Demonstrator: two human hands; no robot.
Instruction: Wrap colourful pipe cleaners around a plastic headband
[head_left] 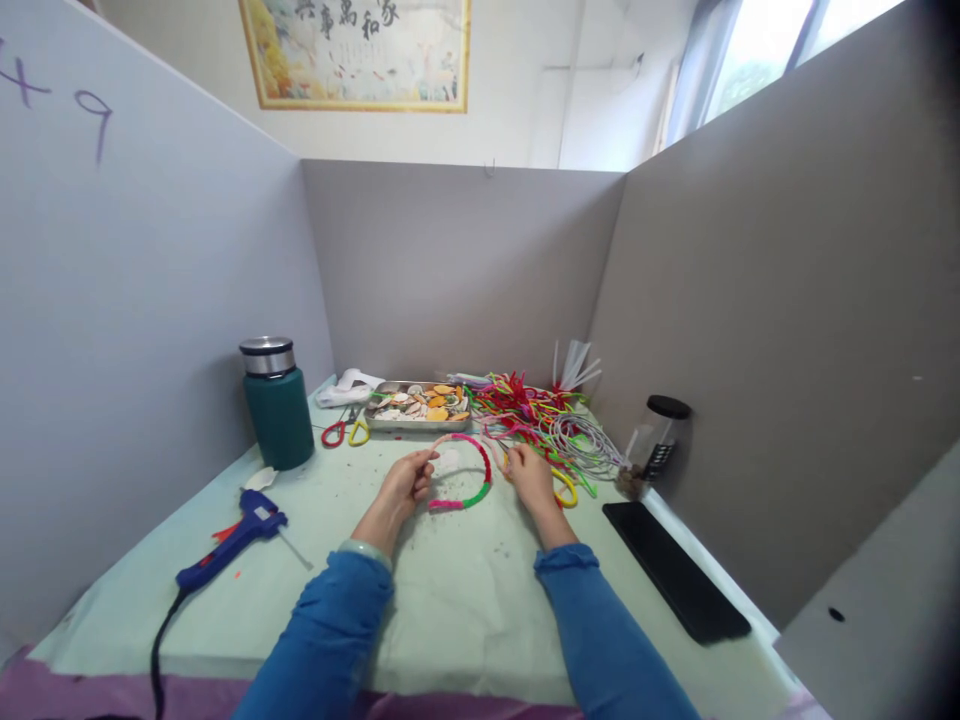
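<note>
My left hand [409,482] pinches one end of a curved headband [478,493] wrapped in pink, red and green fuzzy pipe cleaner. The band arches above the table, its other end pointing left below my fingers. To its right, my right hand [529,476] is closed, with a pale pink pipe cleaner [495,448] at its fingertips; the fingers partly hide it. Close beside that hand lies a yellow scissor handle [566,488]. Behind the hands spreads a tangled heap of coloured pipe cleaners [517,400].
A metal tray [416,425] of shell-like pieces sits at the back, near red-handled scissors [334,434] and yellow-handled ones [359,432]. Left are a green flask [279,415] and a blue glue gun [232,545]. Right are a jar [656,445] and a black flat object [675,570]. Grey partitions [465,270] enclose the table.
</note>
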